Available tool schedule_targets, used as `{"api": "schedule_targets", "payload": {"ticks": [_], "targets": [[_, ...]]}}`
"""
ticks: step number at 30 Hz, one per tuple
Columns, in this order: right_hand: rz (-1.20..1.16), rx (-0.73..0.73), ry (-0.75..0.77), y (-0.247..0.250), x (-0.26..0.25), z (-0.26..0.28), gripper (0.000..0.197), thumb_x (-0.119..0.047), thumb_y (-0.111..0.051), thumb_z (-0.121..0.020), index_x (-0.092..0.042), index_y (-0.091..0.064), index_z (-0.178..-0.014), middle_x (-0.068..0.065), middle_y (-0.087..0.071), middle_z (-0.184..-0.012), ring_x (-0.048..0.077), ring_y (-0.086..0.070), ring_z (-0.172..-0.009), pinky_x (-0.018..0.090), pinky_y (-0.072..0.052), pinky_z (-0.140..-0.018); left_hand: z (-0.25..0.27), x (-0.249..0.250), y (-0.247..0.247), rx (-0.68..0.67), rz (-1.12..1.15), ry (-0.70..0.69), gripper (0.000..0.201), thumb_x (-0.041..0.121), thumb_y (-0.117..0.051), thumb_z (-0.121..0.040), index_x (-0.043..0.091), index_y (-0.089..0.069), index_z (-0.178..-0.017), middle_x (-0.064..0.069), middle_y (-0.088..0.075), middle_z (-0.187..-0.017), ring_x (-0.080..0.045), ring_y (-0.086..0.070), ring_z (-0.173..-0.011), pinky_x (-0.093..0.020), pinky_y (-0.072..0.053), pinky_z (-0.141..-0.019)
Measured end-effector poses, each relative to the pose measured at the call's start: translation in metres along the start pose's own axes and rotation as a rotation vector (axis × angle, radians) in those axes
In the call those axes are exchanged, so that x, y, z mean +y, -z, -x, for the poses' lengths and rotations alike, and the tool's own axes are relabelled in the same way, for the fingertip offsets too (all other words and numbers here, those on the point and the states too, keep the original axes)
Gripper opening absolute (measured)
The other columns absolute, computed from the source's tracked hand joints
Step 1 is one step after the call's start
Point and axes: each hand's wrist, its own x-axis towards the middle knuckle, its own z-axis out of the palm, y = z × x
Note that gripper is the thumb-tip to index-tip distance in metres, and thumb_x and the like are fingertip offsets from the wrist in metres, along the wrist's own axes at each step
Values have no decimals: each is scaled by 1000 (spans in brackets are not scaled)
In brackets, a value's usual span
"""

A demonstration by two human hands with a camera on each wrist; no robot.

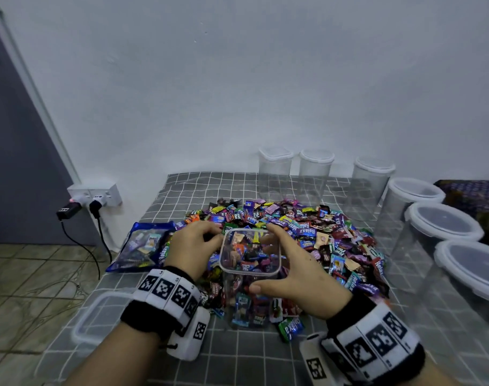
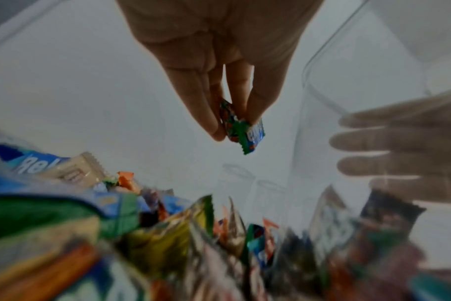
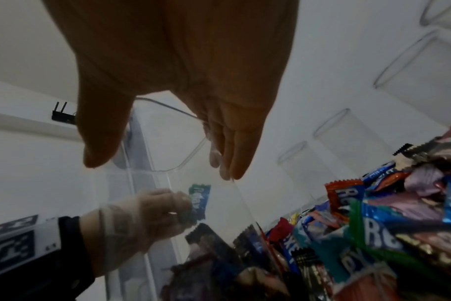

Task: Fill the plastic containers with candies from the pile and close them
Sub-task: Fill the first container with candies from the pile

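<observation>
Pinching one crinkly green-and-blue candy (image 2: 242, 130) between thumb and fingertips of my left hand (image 1: 194, 246), beside the rim. My right hand (image 1: 293, 271) grips the clear square container (image 1: 248, 273), thumb on the near wall, fingers on the far one. It stands part-filled at the near edge of the glossy candy pile (image 1: 335, 232). Only the wrist views show the pinched candy.

free over the bare checked cloth (image 1: 251, 355) at the near edge and down the mouth of the open container (image 1: 248, 273) between left hand (image 1: 193, 246), pinching a candy (image 2: 241, 130), and right hand (image 1: 293, 268), hemmed behind by the candy pile (image 1: 307, 229), rightward by lidded containers (image 1: 444, 227), leftward by a blue bag (image 1: 140, 246) and a loose lid (image 1: 104, 319).
</observation>
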Motion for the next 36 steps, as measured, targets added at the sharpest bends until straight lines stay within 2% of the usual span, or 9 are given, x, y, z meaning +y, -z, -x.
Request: {"api": "schedule_targets", "payload": {"ticks": [5,10,13,16,20,26,28,31,36], "targets": [[31,-5,2,1,-1,-1,99,-38,-79,-70,-29,-15,-146,-14,-43,-130,5,-43,-121,27,-36,-104,0,15,23,103,200,-40,27,6,-70,-79,30,-64,-69,9,-66,-85,-14,-63,-81,-35,-55,-80],[86,8,18,3,-3,-3,97,-39,-79,-70,-26,-20,-145,-13,-45,-128,5,-44,-119,27,-37,-103,7,48,39,38,279,-178,31,3,-70,-78,31,-63,-69,15,-64,-87,-1,-62,-76,-14,-53,-73],[100,7,15,6,-6,-5,94,-36,-81,-69,-26,-24,-143,-13,-45,-126,3,-44,-118,24,-38,-100,12,54,35,-74,189,-269,30,6,-73,-77,33,-64,-68,19,-64,-88,3,-62,-82,-16,-52,-78],[95,1,7,11,-9,-5,93,-31,-81,-69,-24,-24,-142,-13,-45,-122,2,-45,-113,17,-37,-94,16,53,28,-132,106,-331,4,22,-71,-74,20,-73,-76,16,-67,-93,5,-60,-90,-18,-49,-81],[106,-5,-1,15,-9,-5,92,-27,-82,-69,-22,-26,-142,-10,-46,-124,6,-46,-116,21,-39,-97,19,54,24,-187,21,-380,25,31,-62,-71,19,-76,-88,10,-68,-106,2,-57,-102,-24,-47,-88],[115,-30,-20,19,-9,-4,88,-25,-82,-70,-24,-27,-139,-11,-46,-122,6,-47,-114,19,-42,-93,20,52,24,-169,176,-320,23,40,-61,-74,30,-72,-92,18,-67,-103,3,-62,-96,-30,-53,-85],[110,-31,-33,21,-8,-3,87,-23,-82,-70,-23,-28,-139,-12,-47,-118,7,-49,-112,23,-45,-92,18,47,25,-117,252,-275,11,29,-65,-79,35,-71,-87,20,-68,-96,1,-64,-90,-31,-54,-83],[102,-23,-43,25,-2,-5,93,-22,-82,-68,-19,-25,-142,-8,-47,-121,9,-51,-112,27,-45,-95,13,33,27,-68,265,-166,32,13,-68,-84,44,-67,-76,14,-71,-88,-5,-66,-85,-31,-55,-80],[149,-75,-27,31,-2,-3,101,-39,-83,-65,-25,-21,-144,-13,-41,-131,5,-43,-122,26,-38,-103,4,19,25,-180,107,10,16,18,-66,-86,34,-66,-85,7,-68,-87,-7,-62,-80,-25,-48,-75]]}}
